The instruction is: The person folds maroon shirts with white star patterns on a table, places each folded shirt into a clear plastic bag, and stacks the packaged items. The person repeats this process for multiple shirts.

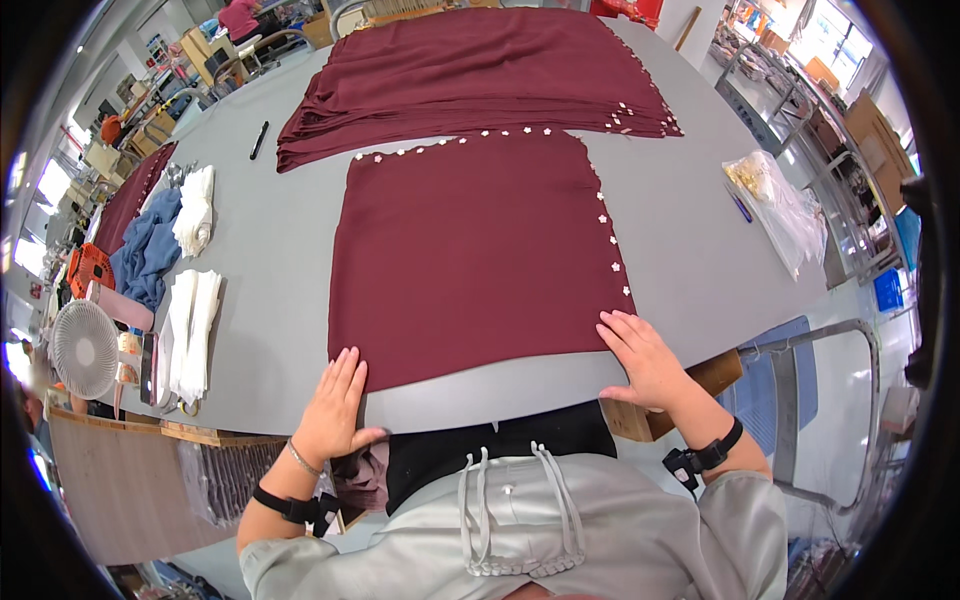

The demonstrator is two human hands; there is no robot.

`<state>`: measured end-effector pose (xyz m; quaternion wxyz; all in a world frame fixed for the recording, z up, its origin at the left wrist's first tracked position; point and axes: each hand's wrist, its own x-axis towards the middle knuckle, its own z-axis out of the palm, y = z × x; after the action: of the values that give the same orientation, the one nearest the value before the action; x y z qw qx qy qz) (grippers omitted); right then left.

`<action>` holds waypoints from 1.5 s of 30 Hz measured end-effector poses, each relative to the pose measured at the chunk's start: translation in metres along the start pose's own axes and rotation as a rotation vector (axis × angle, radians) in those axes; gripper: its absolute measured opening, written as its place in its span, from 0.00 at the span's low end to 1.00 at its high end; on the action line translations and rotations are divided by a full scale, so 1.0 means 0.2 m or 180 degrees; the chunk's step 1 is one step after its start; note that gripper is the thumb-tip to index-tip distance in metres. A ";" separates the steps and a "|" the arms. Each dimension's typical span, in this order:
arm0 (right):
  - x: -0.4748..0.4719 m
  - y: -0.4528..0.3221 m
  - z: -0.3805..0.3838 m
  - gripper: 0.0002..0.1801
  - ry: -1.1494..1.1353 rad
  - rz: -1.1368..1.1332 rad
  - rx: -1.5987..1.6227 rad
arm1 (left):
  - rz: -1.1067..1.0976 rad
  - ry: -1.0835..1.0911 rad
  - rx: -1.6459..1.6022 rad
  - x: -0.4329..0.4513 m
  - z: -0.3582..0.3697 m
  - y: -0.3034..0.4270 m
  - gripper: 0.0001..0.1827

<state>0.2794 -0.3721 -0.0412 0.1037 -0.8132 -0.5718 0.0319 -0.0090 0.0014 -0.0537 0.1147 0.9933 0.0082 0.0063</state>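
Observation:
A burgundy fabric panel [472,255] lies flat on the grey table in front of me, with small white flower trims along its far and right edges. My left hand [335,409] rests flat at its near left corner, fingertips on the cloth and thumb spread. At the near right corner, the fingers of my right hand [646,361] touch the panel's edge, and its thumb points inward. Neither hand grips anything. Just beyond the panel is a layered stack of burgundy fabric [472,67], with white trims showing at its right side.
A black pen [259,140] lies left of the stack. Folded white cloths [193,334], blue fabric [146,240], a pink bottle [120,306] and a small white fan [85,349] line the table's left side. On the right are a clear plastic bag [780,210] and a blue pen [740,205].

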 end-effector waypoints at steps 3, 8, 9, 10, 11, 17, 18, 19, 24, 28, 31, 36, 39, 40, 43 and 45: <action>-0.11 -0.02 0.07 0.40 0.0326 -0.0051 0.0283 | -0.0260 0.0283 0.0101 -0.12 0.07 0.09 0.34; -0.28 -0.05 0.03 0.20 0.0739 -0.0203 0.0120 | -0.0571 0.0847 -0.0495 -0.31 0.03 0.21 0.16; -0.30 -0.05 -0.01 0.17 0.0942 -0.0181 0.0427 | -0.0737 0.0984 -0.1151 -0.35 -0.01 0.23 0.16; -0.28 -0.05 -0.04 0.15 0.1411 0.0046 0.1042 | -0.0902 0.1322 -0.1702 -0.37 -0.05 0.23 0.15; -0.27 -0.05 -0.08 0.16 0.1462 0.0535 0.1702 | -0.1074 0.1578 -0.2356 -0.36 -0.10 0.21 0.09; 0.47 0.14 -0.05 0.09 0.2428 0.1367 0.2153 | -0.1889 0.2208 -0.2093 0.14 -0.22 -0.14 0.14; 0.59 0.19 -0.01 0.09 0.2134 0.1547 0.1693 | -0.1929 0.2244 -0.1736 0.26 -0.19 -0.22 0.14; 0.69 0.24 0.02 0.09 0.1783 0.1876 0.1652 | -0.2100 0.2273 -0.1425 0.36 -0.15 -0.29 0.14; 0.91 0.42 0.19 0.13 0.0998 0.2121 0.0260 | -0.2338 0.2199 -0.0558 0.56 0.11 -0.50 0.15; 0.96 0.43 0.17 0.17 0.0661 0.2224 0.0159 | -0.2474 0.2153 -0.0602 0.59 0.12 -0.57 0.17; 0.94 0.37 0.07 0.24 0.0626 0.2253 0.0296 | -0.2448 0.1934 -0.0554 0.55 0.05 -0.52 0.20; 0.60 0.25 -0.04 0.28 0.0285 0.2586 -0.0429 | -0.2440 0.0689 -0.0454 0.31 -0.05 -0.31 0.21; 0.48 0.20 0.04 0.23 0.0364 0.1711 -0.0066 | -0.1844 0.0672 -0.1814 0.30 -0.14 -0.23 0.20; 0.46 0.21 0.06 0.21 0.0338 0.1942 0.0670 | -0.1679 0.0929 -0.2248 0.36 -0.18 -0.20 0.20; 0.47 0.22 0.11 0.24 0.1149 0.1652 0.2141 | -0.1064 0.0936 -0.1928 0.58 -0.27 -0.07 0.17; 0.48 0.23 0.13 0.27 0.1314 0.1333 0.2116 | -0.0938 0.0752 -0.1620 0.76 -0.22 0.10 0.16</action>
<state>0.3506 -0.2943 -0.0694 0.4630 -0.8232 -0.3207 0.0713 0.1431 -0.0058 -0.0037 0.3575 0.9133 0.1635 0.1068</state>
